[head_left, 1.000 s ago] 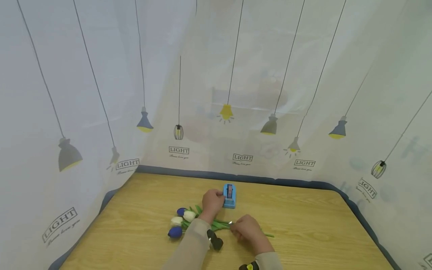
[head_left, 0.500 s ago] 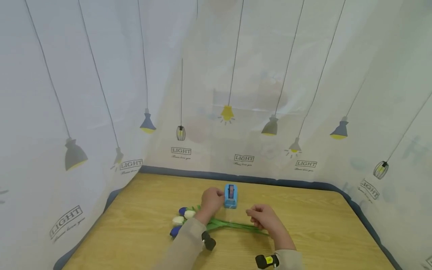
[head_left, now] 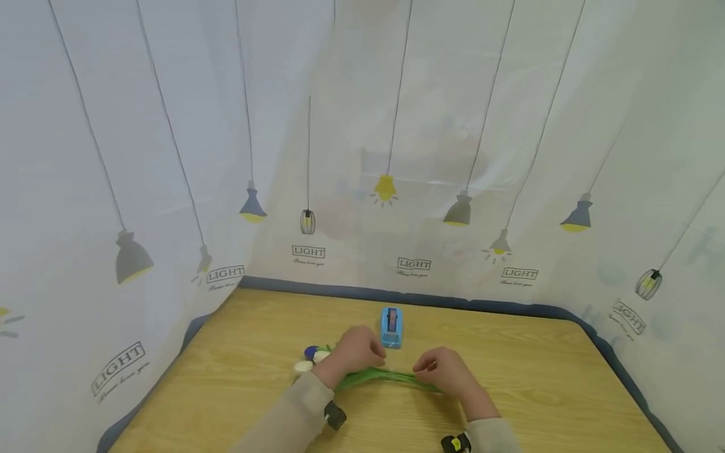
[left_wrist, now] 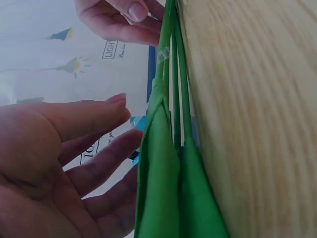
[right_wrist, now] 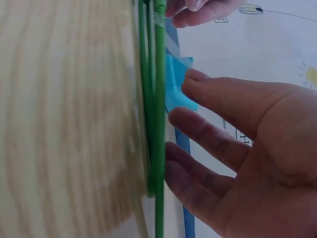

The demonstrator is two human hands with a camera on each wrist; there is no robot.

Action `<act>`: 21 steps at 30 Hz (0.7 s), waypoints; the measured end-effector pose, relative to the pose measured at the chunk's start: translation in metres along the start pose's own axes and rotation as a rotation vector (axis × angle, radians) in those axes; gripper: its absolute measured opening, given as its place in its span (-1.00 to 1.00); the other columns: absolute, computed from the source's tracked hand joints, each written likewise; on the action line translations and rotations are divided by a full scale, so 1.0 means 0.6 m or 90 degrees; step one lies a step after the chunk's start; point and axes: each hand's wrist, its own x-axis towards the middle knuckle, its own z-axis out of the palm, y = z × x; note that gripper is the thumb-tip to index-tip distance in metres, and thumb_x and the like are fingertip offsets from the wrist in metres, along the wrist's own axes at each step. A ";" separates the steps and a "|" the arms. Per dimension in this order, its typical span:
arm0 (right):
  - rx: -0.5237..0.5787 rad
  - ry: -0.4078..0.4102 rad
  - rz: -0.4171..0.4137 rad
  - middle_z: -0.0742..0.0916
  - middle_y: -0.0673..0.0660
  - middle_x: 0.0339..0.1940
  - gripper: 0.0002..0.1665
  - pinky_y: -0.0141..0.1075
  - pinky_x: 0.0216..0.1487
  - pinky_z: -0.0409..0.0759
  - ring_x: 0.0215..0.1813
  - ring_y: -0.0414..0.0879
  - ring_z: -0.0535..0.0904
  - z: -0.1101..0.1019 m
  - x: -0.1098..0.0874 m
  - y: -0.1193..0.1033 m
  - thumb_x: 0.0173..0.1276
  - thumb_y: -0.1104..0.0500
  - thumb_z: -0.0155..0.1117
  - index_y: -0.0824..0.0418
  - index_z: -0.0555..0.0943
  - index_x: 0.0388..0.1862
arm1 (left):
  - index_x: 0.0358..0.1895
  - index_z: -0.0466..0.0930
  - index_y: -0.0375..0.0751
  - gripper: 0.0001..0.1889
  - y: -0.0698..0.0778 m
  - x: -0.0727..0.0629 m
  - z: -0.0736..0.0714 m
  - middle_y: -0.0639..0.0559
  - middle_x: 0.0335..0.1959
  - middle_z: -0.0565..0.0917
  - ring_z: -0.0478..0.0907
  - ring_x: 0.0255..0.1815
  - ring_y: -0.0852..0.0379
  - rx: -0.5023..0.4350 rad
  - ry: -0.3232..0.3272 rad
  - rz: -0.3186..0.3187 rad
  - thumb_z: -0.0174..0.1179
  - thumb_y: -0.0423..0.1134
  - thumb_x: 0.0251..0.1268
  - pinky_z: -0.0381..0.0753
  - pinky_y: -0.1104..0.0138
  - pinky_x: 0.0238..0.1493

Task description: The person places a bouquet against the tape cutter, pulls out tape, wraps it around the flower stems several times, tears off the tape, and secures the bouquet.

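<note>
Blue and white artificial tulips lie on the table, their white head at the left in the head view and green stems running right. A small piece of clear tape sits on the stems between my hands. My left hand is beside the leafy part, thumb and fingers apart and holding nothing. Over the stems' right part is my right hand, its lower fingers right at a stem and its thumb and forefinger apart. Just behind the stems stands a blue tape dispenser.
The wooden table extends to both sides. A white curtain printed with hanging lamps encloses it at the back and sides, with a dark blue band along its lower edge. Each wrist carries a small black camera.
My left hand has left the tape dispenser's side and come down toward the stems. My right hand has moved right along the stems, lifting and then lowering again.
</note>
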 end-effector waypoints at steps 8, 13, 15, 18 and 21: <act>-0.030 -0.004 -0.013 0.76 -0.04 -0.47 -0.81 -0.29 -0.40 0.59 -0.40 -0.14 0.57 0.025 0.007 0.002 0.21 0.37 0.57 0.12 0.78 -0.49 | -0.48 0.87 0.01 -0.88 0.001 -0.011 0.012 0.24 -0.45 0.79 0.62 -0.41 0.31 0.049 -0.029 -0.001 0.61 -0.29 0.10 0.71 0.37 -0.23; -0.101 0.022 -0.052 0.69 -0.09 -0.57 -0.72 -0.33 -0.36 0.52 -0.42 -0.16 0.50 0.037 0.013 0.000 0.10 0.42 0.58 0.10 0.71 -0.61 | -0.56 0.84 0.07 -0.83 -0.008 -0.010 0.020 0.34 -0.55 0.75 0.55 -0.45 0.39 0.101 -0.034 0.038 0.60 -0.26 0.08 0.68 0.40 -0.17; -0.125 0.029 -0.051 0.67 -0.09 -0.59 -0.69 -0.32 -0.34 0.51 -0.42 -0.16 0.49 0.040 0.015 -0.002 0.08 0.43 0.58 0.09 0.69 -0.63 | -0.58 0.83 0.10 -0.82 -0.011 -0.009 0.024 0.37 -0.56 0.73 0.54 -0.45 0.41 0.121 -0.036 0.053 0.60 -0.25 0.08 0.67 0.41 -0.15; -0.141 0.032 -0.045 0.66 -0.08 -0.59 -0.68 -0.30 -0.35 0.50 -0.43 -0.15 0.48 0.043 0.020 -0.004 0.07 0.44 0.58 0.10 0.67 -0.63 | -0.57 0.82 0.10 -0.81 -0.014 -0.009 0.025 0.38 -0.55 0.72 0.53 -0.44 0.41 0.138 -0.040 0.061 0.59 -0.26 0.09 0.67 0.41 -0.14; -0.142 0.030 -0.044 0.65 -0.08 -0.59 -0.68 -0.31 -0.36 0.49 -0.43 -0.16 0.47 0.045 0.024 -0.005 0.07 0.44 0.58 0.10 0.67 -0.63 | -0.55 0.83 0.09 -0.82 -0.017 -0.007 0.024 0.37 -0.53 0.73 0.55 -0.42 0.39 0.149 -0.040 0.063 0.61 -0.29 0.05 0.67 0.41 -0.16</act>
